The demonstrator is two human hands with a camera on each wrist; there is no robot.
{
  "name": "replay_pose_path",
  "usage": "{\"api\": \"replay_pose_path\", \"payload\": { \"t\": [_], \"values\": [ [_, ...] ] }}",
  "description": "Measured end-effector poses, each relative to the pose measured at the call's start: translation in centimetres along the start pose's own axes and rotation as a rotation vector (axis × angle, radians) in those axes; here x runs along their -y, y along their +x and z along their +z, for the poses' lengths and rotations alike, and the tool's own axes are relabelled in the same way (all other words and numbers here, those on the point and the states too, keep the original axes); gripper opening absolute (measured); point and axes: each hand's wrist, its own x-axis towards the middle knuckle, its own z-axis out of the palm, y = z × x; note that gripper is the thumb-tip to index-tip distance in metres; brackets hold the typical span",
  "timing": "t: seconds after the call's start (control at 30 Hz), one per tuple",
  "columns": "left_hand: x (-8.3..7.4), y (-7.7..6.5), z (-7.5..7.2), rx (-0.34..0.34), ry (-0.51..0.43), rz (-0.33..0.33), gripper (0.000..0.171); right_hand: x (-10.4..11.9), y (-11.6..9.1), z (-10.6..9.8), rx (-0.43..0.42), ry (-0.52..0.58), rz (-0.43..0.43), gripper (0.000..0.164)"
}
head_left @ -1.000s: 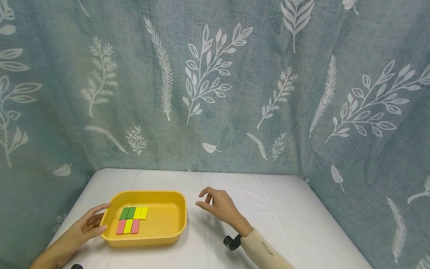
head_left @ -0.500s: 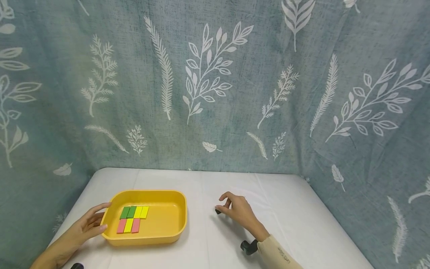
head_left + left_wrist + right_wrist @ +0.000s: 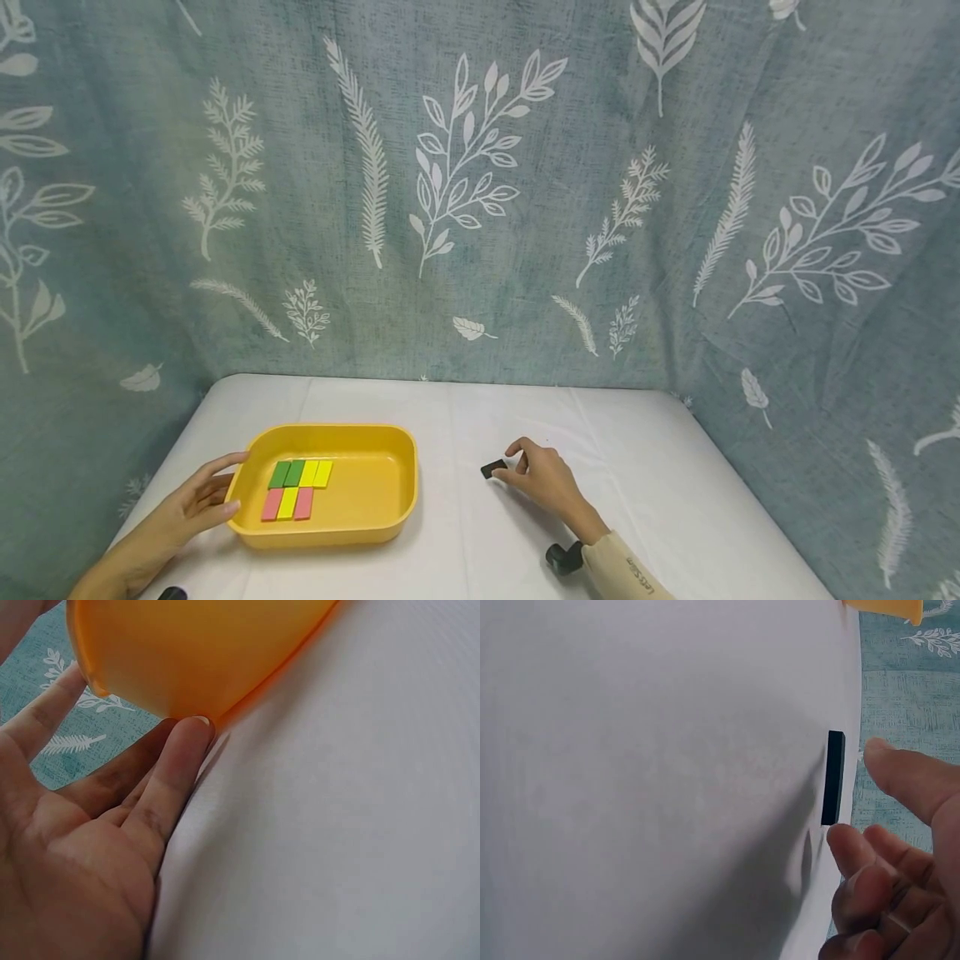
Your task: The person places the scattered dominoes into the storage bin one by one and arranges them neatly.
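Observation:
A yellow tray point(image 3: 367, 500) sits on the left of the table, holding several flat green, yellow and pink blocks point(image 3: 296, 490) in two rows. My left hand point(image 3: 183, 512) holds the tray's left end, thumb and forefinger at its rim; in the left wrist view other fingertips meet the orange-looking wall point(image 3: 202, 660). Right of the tray, a small black rectangular block point(image 3: 492, 468) lies on the cloth. My right hand point(image 3: 547, 479) is just right of it. In the right wrist view, thumb and fingers are spread near the block point(image 3: 833, 780); whether a fingertip touches it I cannot tell.
A white cloth point(image 3: 660, 500) covers the table. Green-blue curtains point(image 3: 480, 208) with white leaf prints stand behind and at both sides. A dark wrist-worn device point(image 3: 562, 558) hangs under the right wrist; another dark piece point(image 3: 172, 593) shows at the bottom left.
My right hand has moved right, away from the tray, and then slightly further, bringing the black block into view. My left hand and the tray have stayed in place.

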Motion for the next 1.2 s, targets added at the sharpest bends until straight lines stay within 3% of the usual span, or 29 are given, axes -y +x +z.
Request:
{"api": "replay_pose_path", "payload": {
  "t": [0.63,0.87,1.2],
  "values": [
    [-0.2,0.0,0.2,-0.027,0.022,-0.032,0.075,0.7,0.2,1.6,0.013,-0.07,0.094,0.055],
    [-0.4,-0.1,0.2,-0.025,0.024,-0.035,0.076,0.4,0.2,1.2,0.06,-0.025,0.047,0.051],
    [-0.3,0.0,0.3,-0.028,0.032,-0.037,0.076,0.1,-0.2,0.7,0.063,0.042,0.073,0.05]
  ]
}}
